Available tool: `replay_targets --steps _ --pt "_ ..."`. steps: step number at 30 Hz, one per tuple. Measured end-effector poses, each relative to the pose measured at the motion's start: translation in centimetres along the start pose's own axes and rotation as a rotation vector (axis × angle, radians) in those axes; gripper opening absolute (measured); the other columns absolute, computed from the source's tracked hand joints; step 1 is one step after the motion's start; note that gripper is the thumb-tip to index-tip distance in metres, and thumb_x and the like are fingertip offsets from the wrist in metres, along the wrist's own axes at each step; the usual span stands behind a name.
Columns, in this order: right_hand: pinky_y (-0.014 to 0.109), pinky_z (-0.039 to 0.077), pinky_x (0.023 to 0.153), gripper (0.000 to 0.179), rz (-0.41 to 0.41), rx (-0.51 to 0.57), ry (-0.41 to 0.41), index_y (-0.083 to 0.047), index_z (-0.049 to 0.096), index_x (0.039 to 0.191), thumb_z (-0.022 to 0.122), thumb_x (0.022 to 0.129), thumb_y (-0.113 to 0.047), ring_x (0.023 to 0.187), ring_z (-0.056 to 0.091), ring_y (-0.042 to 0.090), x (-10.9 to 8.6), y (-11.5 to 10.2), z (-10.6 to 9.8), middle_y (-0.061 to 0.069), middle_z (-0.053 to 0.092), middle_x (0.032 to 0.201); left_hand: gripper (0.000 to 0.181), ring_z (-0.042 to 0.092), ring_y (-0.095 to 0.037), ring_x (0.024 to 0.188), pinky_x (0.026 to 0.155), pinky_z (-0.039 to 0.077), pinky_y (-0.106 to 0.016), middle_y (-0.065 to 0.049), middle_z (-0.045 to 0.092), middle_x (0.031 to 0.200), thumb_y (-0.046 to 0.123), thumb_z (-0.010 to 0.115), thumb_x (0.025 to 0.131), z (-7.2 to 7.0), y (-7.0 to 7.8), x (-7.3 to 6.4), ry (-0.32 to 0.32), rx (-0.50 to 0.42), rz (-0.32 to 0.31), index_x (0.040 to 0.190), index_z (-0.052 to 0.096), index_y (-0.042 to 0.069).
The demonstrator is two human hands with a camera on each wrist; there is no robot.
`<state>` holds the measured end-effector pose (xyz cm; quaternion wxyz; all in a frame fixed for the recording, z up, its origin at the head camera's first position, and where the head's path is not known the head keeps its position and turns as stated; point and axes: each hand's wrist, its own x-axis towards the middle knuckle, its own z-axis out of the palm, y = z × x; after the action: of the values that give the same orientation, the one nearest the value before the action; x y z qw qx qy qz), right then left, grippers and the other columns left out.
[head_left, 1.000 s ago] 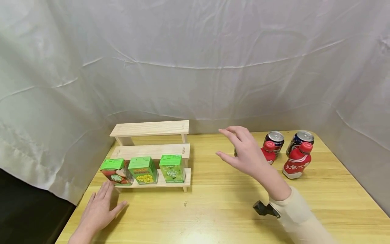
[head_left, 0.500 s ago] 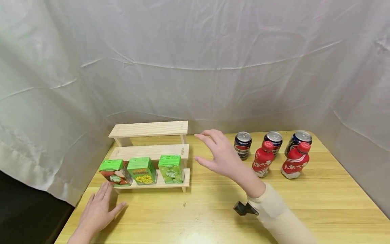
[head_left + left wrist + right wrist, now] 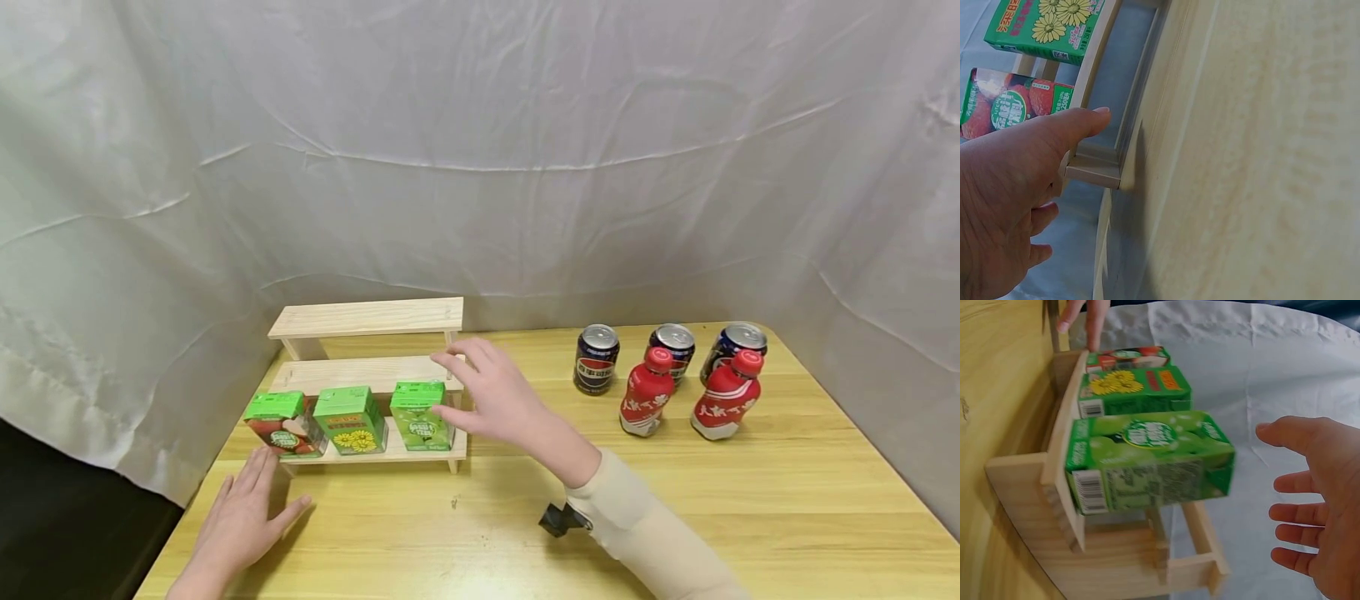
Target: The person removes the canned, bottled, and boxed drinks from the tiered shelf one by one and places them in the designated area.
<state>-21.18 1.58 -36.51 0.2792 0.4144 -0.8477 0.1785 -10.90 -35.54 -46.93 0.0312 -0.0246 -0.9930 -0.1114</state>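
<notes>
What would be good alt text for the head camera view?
A right hand hovers by the rightmost of three green-topped drink cartons on the lowest shelf of a wooden rack, while a left hand is at its left end. Three dark cans and two red-capped bottles stand to the right on a wooden table.

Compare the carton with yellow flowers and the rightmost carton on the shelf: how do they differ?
The flower carton is darker green with yellow flowers; the rightmost carton is lighter green without them. The rightmost carton has the right hand close to it; the flower carton stands in the middle. Both stand upright on the bottom shelf.
</notes>
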Motion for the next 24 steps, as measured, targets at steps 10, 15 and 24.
replay_targets --steps 10,15,24 --pt "0.041 0.043 0.110 0.066 0.035 -0.023 -0.078 -0.011 0.055 0.135 0.070 0.084 -0.050 0.123 0.051 0.024 0.8 -0.8 2.3 0.007 0.057 0.127 0.102 0.021 -0.050 0.144 0.110 0.019 -0.072 -0.035 0.021 0.154 0.060 0.058 0.089 0.1 0.0 0.0 0.002 -0.002 -0.002 0.150 0.019 -0.012" --pt "0.039 0.043 0.110 0.069 0.045 -0.038 -0.104 -0.010 0.054 0.136 0.070 0.084 -0.052 0.122 0.051 0.022 1.2 -1.0 3.0 0.007 0.057 0.128 0.101 0.022 -0.049 0.144 0.109 0.020 -0.072 -0.035 0.022 0.154 0.060 0.058 0.089 0.1 0.0 0.0 0.013 -0.004 0.002 0.150 0.020 -0.012" --pt "0.036 0.046 0.106 0.069 0.042 -0.058 -0.142 -0.011 0.054 0.135 0.068 0.084 -0.055 0.121 0.051 0.020 1.8 -1.3 3.7 0.005 0.056 0.127 0.102 0.022 -0.050 0.143 0.109 0.020 -0.072 -0.035 0.022 0.154 0.060 0.058 0.089 0.1 0.0 0.0 0.014 -0.013 0.000 0.150 0.019 -0.012"
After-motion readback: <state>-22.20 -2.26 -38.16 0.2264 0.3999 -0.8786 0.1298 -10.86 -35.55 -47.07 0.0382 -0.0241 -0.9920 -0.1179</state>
